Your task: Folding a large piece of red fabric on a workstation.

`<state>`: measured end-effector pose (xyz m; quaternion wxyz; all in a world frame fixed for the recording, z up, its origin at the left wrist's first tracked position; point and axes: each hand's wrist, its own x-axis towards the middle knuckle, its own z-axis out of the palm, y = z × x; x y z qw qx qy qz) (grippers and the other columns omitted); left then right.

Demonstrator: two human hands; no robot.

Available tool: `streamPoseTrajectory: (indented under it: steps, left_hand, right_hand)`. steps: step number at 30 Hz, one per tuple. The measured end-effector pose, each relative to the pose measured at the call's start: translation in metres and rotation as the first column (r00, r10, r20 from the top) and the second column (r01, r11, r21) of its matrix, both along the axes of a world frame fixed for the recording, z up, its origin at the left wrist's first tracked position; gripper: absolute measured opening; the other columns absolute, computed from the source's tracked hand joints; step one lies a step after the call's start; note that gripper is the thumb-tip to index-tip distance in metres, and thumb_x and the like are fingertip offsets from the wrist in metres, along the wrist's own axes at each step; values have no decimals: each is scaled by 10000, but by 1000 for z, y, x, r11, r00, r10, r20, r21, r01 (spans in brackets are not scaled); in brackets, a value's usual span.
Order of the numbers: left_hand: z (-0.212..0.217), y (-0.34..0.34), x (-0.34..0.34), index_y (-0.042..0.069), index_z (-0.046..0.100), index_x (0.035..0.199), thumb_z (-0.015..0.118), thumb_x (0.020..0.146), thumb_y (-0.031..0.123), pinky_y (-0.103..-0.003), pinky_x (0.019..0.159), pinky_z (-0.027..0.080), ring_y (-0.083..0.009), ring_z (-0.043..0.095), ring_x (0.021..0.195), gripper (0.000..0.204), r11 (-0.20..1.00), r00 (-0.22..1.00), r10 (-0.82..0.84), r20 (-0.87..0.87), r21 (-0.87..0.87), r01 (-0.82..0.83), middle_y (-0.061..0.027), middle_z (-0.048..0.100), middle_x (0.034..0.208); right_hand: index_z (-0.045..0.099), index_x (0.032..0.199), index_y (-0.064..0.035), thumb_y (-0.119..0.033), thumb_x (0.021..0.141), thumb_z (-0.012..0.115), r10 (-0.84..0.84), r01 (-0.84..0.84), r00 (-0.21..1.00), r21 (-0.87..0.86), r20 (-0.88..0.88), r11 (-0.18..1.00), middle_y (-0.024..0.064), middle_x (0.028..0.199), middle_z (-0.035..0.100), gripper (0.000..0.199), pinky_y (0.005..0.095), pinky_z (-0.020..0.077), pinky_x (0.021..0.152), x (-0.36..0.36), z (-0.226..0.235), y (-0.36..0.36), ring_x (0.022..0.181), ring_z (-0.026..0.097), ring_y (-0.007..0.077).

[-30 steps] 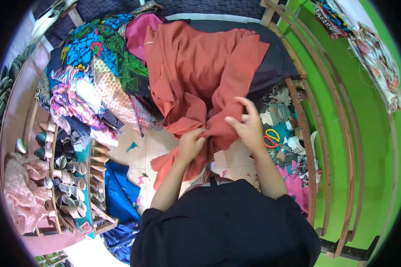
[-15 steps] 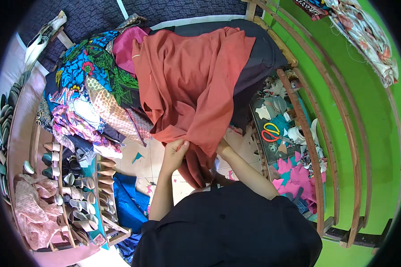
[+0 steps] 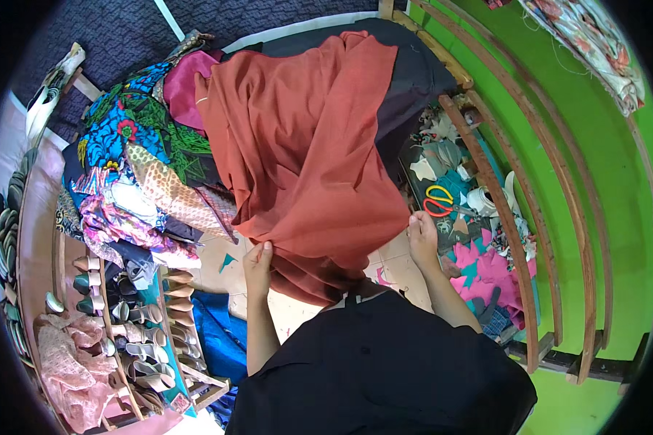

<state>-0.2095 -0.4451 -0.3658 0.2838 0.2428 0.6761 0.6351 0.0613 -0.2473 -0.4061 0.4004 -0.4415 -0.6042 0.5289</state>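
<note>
A large rust-red fabric piece [image 3: 305, 152] drapes over a dark covered surface and hangs down in front of me. My left hand [image 3: 257, 264] pinches its near edge on the left. At the right, my right hand [image 3: 422, 235] grips a corner of the same fabric, so the near part is spread between both hands. A lower fold hangs close to my body. Left of the red fabric lies a pile of patterned cloths [image 3: 134, 145], with a magenta cloth [image 3: 183, 90] touching it.
Scissors [image 3: 438, 201] with red and yellow handles lie among scraps on the right, near pink cut pieces [image 3: 486, 272]. Wooden rails [image 3: 497, 181] run along the green wall. Racks of shoes [image 3: 141, 333] and pink lace cloth [image 3: 72, 362] are at the left.
My hands have moved apart, the right one outward to the right and the left one slightly left. The near part of the red fabric is now spread wider between them.
</note>
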Motion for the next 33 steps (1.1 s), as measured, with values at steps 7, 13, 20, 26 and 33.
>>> streamPoseTrajectory:
  steps: [7,13,20,26,33]
  left_hand:
    - [-7,8,41,-28,595,799,544,860,154,-208,601,398,-46,471,676,199,929,930,-366,11,-60,366,13,562,709]
    - [-6,1,55,-4,597,794,557,861,191,-195,553,362,-32,429,640,210,884,885,-465,10,-52,465,53,516,683]
    - [-12,-1,59,-23,593,758,557,851,160,-208,580,411,-70,510,619,209,864,861,-501,87,-3,503,-23,585,667]
    - [1,-6,62,-18,588,742,569,846,184,-202,546,378,-41,454,605,228,932,926,-363,103,53,360,38,537,641]
    - [-2,-15,49,6,597,720,623,803,149,-186,520,351,-33,434,570,167,946,949,-314,19,-85,314,49,513,610]
  right_hand:
    - [453,1038,12,-290,812,571,101,-119,942,37,320,992,168,1015,514,395,344,404,812,-3,-17,-7,960,511,266]
    - [344,1289,-23,-436,781,605,200,-154,979,-739,-27,656,178,1293,385,705,345,292,997,-65,-22,-54,1250,298,228]
    - [559,1027,-59,-242,850,554,1,-793,609,-609,-793,23,92,965,607,255,299,478,788,-91,-47,-73,873,586,199]
    - [504,1063,-57,-223,870,506,149,-371,901,-546,-407,751,48,973,561,255,278,428,788,-83,-97,-56,897,533,143]
    - [463,923,-67,-251,907,455,161,-247,943,-288,-293,925,-9,878,474,185,228,353,777,-35,-18,-27,813,446,92]
